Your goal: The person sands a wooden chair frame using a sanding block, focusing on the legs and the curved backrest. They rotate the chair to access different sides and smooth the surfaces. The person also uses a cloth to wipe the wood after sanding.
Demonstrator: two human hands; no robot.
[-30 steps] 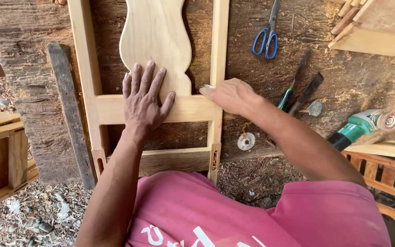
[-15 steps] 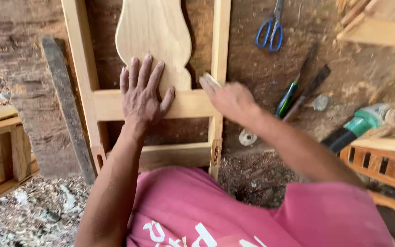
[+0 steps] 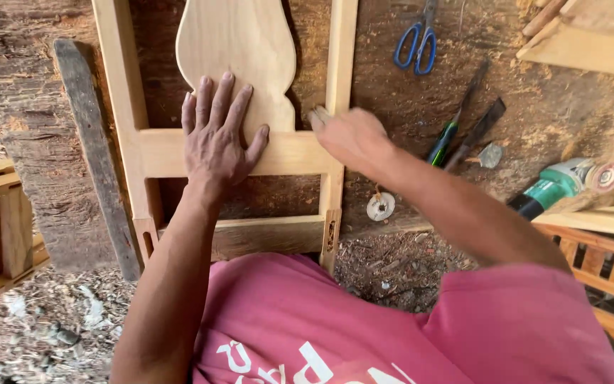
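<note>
Pale wooden chair-back frame (image 3: pixel 152 153) flat on a rough, dusty workbench (image 3: pixel 548 107), its curved centre splat (image 3: pixel 239 43) running up between the two side posts. Left hand (image 3: pixel 218 135) palm-down where the splat meets the cross rail (image 3: pixel 300 153), fingers (image 3: pixel 211 96) spread and pressed flat on the wood. Right hand (image 3: pixel 349 135) blurred, at the junction of rail and right post (image 3: pixel 340 57), fingers curled together around something small and pale at the tip; whether a pinch or a loose fist, cannot tell. Blue-handled scissors (image 3: pixel 413 46) near the top of the bench, to the right of the frame. Two chisels (image 3: pixel 463 121) lying slantwise just beyond the right forearm, a green angle grinder (image 3: pixel 559 186) farther right near the edge, a round disc (image 3: pixel 380 206) just beside the right post. Wood shavings (image 3: pixel 51 320) on the floor at lower left.
</note>
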